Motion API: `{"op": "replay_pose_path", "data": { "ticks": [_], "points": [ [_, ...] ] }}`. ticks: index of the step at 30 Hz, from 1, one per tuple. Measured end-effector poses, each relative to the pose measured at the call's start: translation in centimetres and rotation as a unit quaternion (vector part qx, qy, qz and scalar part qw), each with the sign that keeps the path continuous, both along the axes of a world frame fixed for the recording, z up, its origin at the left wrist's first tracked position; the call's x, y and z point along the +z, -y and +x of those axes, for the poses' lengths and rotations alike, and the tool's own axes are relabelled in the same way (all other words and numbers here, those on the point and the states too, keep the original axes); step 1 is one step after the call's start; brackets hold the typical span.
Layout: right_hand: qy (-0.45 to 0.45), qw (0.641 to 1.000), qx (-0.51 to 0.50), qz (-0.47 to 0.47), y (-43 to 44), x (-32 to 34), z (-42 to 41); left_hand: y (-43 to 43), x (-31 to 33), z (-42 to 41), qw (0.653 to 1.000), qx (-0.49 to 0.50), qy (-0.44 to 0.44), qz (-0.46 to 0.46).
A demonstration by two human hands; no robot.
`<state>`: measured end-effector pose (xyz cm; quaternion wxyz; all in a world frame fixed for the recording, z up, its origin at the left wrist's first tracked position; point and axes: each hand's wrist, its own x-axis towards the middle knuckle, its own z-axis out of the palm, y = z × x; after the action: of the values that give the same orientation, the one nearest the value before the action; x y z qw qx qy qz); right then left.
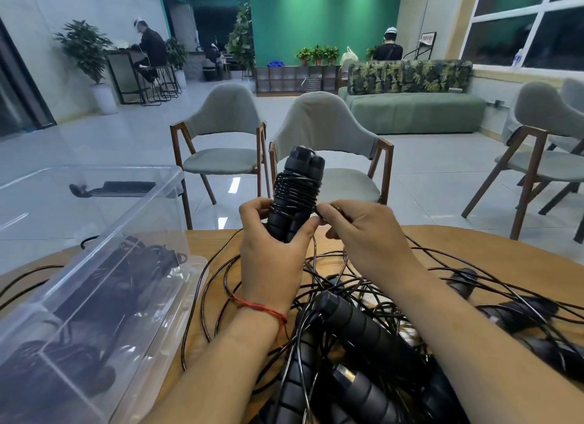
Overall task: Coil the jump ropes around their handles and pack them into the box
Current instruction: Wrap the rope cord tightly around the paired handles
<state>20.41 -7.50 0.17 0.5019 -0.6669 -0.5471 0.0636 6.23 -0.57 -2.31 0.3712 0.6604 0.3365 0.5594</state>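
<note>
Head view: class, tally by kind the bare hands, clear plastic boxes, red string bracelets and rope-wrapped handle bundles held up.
Bare hands: 2, left, right
Clear plastic box: 1
Red string bracelet: 1
Black rope-wrapped handle bundle: 1
Total: 5

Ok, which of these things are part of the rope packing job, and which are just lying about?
For the job: the half-coiled jump rope in the left hand, its cord pinched by the right hand; the tangled ropes; the clear box with packed ropes.
Just about: the grey chairs, the green sofa, the potted plant.
</note>
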Motion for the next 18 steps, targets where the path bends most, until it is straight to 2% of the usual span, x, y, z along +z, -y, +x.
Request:
{"op": "replay_pose_path", "data": {
  "ticks": [4, 13, 18],
  "points": [
    [-0.005, 0.996, -0.029, 0.083, -0.1, 0.3, -0.1, -0.2, -0.2, 0.1, 0.999, -0.009, -0.035, 0.003],
    [-0.062, 0.996, 0.019, 0.052, -0.1, 1.2, -1.8, -0.3, 0.0, 0.6, 0.993, 0.016, -0.1, 0.057],
    [-0.059, 0.996, 0.047, 0.048, -0.3, 0.8, -2.3, 0.0, -0.7, 1.0, 0.987, -0.042, -0.13, 0.08]
  ]
}}
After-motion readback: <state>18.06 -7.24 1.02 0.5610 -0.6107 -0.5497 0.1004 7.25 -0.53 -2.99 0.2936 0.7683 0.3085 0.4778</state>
